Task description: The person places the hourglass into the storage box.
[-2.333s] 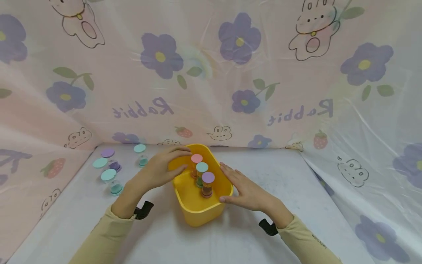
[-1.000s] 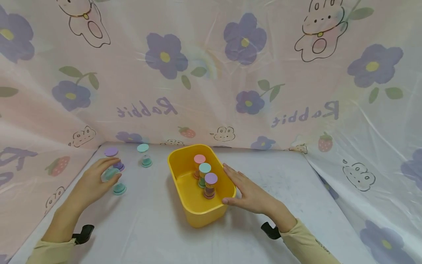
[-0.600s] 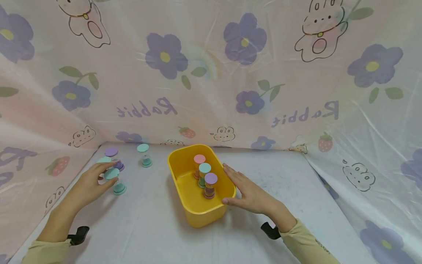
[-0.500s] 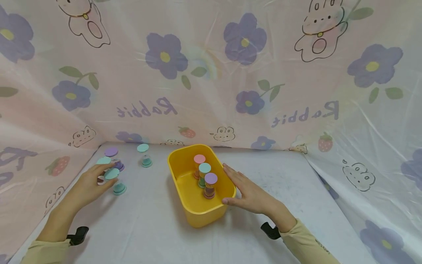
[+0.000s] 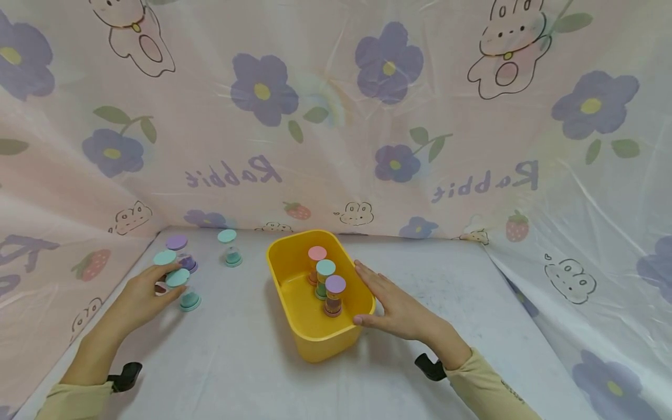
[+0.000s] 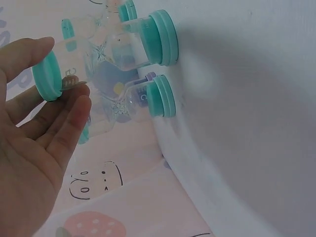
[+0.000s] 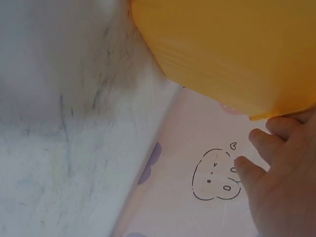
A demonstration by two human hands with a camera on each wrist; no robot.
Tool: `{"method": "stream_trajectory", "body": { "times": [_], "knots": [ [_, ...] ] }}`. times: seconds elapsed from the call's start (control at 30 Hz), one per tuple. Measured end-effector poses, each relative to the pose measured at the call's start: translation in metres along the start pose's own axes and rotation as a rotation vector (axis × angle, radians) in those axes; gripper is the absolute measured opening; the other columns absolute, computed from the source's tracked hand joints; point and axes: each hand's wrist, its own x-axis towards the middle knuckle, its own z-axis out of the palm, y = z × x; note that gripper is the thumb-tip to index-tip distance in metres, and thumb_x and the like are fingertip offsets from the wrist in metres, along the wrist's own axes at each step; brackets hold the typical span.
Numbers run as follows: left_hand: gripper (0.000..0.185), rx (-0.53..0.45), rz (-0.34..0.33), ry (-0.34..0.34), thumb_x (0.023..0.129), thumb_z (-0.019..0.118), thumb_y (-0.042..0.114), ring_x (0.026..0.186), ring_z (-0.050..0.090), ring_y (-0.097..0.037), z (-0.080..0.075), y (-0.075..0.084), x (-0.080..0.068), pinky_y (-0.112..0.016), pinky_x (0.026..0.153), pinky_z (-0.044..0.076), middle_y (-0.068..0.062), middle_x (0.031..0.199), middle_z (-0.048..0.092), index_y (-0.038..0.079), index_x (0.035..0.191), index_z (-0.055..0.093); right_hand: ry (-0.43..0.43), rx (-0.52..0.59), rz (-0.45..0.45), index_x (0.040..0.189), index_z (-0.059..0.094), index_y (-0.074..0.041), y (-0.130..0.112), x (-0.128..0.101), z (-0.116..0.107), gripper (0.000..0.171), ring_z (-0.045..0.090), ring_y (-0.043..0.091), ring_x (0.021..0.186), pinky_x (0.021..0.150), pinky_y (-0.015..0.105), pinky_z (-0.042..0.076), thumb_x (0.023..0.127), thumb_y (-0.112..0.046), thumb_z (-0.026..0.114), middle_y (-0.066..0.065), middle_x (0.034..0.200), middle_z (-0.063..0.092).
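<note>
A yellow bin (image 5: 310,341) stands mid-table with three upright sand timers inside: pink-capped (image 5: 317,254), teal-capped (image 5: 325,268) and purple-capped (image 5: 335,284). My right hand (image 5: 370,291) lies flat against the bin's right wall, fingers (image 7: 264,143) straight under the rim (image 7: 222,54). At the far left my left hand (image 5: 169,280) pinches the top cap of a teal sand timer (image 5: 178,277) between thumb and fingers (image 6: 69,116). That timer (image 6: 48,75) has its base on the table. Beside it stand another teal timer (image 5: 165,257) and a purple one (image 5: 177,242).
A fourth loose timer with teal caps (image 5: 228,236) stands alone between the group and the bin. Flowered plastic sheeting (image 5: 336,116) walls the table at the back and both sides. The table top (image 5: 241,361) is white.
My left hand left the bin's left wall, went to the timers at the far left and closed its fingers on a teal cap. The right hand stayed on the bin.
</note>
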Motion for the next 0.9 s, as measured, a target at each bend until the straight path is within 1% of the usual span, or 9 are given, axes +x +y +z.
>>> {"method": "stream_trajectory", "body": {
  "times": [0.23,0.37,0.47,0.53,0.7,0.83,0.9],
  "knots": [
    [0.052,-0.007,0.009,0.014,0.089,0.082,0.011,0.087,0.067,-0.033,0.001,0.0,-0.001,-0.027,0.069,0.055,-0.03,0.121,0.065,-0.009,0.132,0.061,-0.001,0.002,0.005,0.168,0.014,-0.017,0.0,0.0,0.0,0.101,0.015,0.02,0.159,0.129,0.049,0.011,0.095,-0.059,0.068,-0.008,0.174,0.009],
    [0.052,-0.008,-0.004,0.008,0.091,0.08,0.015,0.089,0.068,-0.037,-0.001,0.004,-0.001,-0.03,0.07,0.055,-0.03,0.123,0.064,-0.008,0.134,0.06,0.0,0.003,0.003,0.168,0.014,-0.017,0.0,0.0,0.001,0.1,0.015,0.02,0.159,0.129,0.049,0.011,0.095,-0.059,0.068,-0.008,0.174,0.009],
    [0.054,-0.01,-0.007,0.018,0.092,0.08,0.016,0.09,0.068,-0.039,-0.002,0.009,-0.001,-0.032,0.07,0.054,-0.03,0.124,0.063,-0.008,0.135,0.059,0.001,0.004,0.002,0.168,0.014,-0.017,0.0,0.0,0.001,0.1,0.015,0.02,0.159,0.129,0.049,0.011,0.095,-0.058,0.069,-0.008,0.174,0.009],
    [0.053,-0.009,0.006,0.04,0.091,0.081,0.015,0.09,0.067,-0.039,-0.003,0.012,0.0,-0.031,0.069,0.054,-0.029,0.124,0.064,-0.007,0.135,0.059,0.001,0.005,0.0,0.168,0.014,-0.017,0.001,0.0,0.001,0.1,0.015,0.02,0.159,0.129,0.049,0.011,0.095,-0.057,0.069,-0.007,0.174,0.009],
    [0.051,-0.032,0.064,0.1,0.09,0.082,0.011,0.088,0.067,-0.035,-0.005,0.023,0.002,-0.025,0.069,0.054,-0.023,0.123,0.065,-0.003,0.135,0.061,0.005,0.006,0.001,0.168,0.014,-0.017,0.001,0.0,0.002,0.1,0.015,0.02,0.159,0.129,0.049,0.011,0.095,-0.058,0.069,-0.008,0.174,0.009],
    [0.051,-0.059,0.095,0.125,0.09,0.081,0.009,0.089,0.067,-0.035,-0.008,0.035,0.004,-0.022,0.071,0.053,-0.019,0.123,0.064,-0.002,0.136,0.061,0.007,0.008,0.005,0.168,0.014,-0.018,0.001,0.0,0.002,0.1,0.015,0.019,0.159,0.129,0.049,0.011,0.094,-0.059,0.068,-0.009,0.174,0.009],
    [0.052,-0.065,0.103,0.134,0.09,0.082,0.009,0.09,0.067,-0.035,-0.009,0.042,0.005,-0.022,0.07,0.054,-0.017,0.12,0.065,-0.002,0.136,0.061,0.008,0.009,0.007,0.168,0.014,-0.018,0.001,0.0,0.002,0.1,0.015,0.019,0.159,0.129,0.048,0.012,0.094,-0.059,0.068,-0.009,0.174,0.009]
  ]
}}
